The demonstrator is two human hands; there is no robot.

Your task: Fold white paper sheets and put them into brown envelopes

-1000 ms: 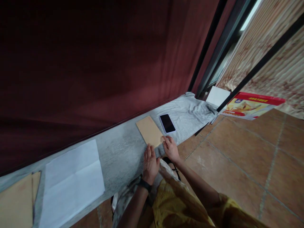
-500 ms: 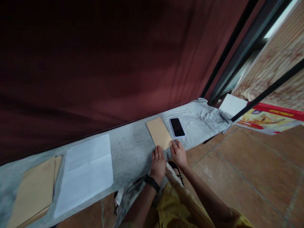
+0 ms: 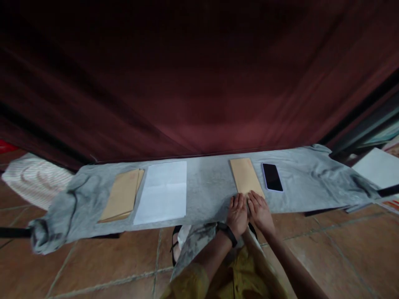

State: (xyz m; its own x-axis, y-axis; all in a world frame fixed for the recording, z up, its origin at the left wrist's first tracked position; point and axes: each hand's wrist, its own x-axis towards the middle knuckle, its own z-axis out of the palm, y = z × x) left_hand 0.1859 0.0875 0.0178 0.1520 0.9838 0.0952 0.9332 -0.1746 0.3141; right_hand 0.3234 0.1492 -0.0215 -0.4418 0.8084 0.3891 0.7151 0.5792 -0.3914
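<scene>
A brown paper envelope (image 3: 246, 174) lies flat on the grey cloth (image 3: 207, 187), its long side running away from me. My left hand (image 3: 238, 216) rests at its near left corner, fingers stretched out and pressing down. Beside it, my right hand (image 3: 261, 211) lies over the envelope's near edge, also with extended fingers. The near end of the envelope is partly hidden under both hands. Just right of the envelope lies a phone (image 3: 272, 177) with a dark screen and a pale purple rim.
Left of the envelope lies white paper (image 3: 163, 191) with fold creases. Farther left is a small stack of brown envelopes (image 3: 121, 197). A dark red curtain-like sheet (image 3: 199, 104) rises behind the cloth. Tiled floor (image 3: 131, 261) shows below, and a white board (image 3: 377, 166) stands at the right.
The view has swung to the left, bringing the cloth's left end into sight. My right hand has moved from the envelope's right corner inward beside my left, its fingers now flatter.
</scene>
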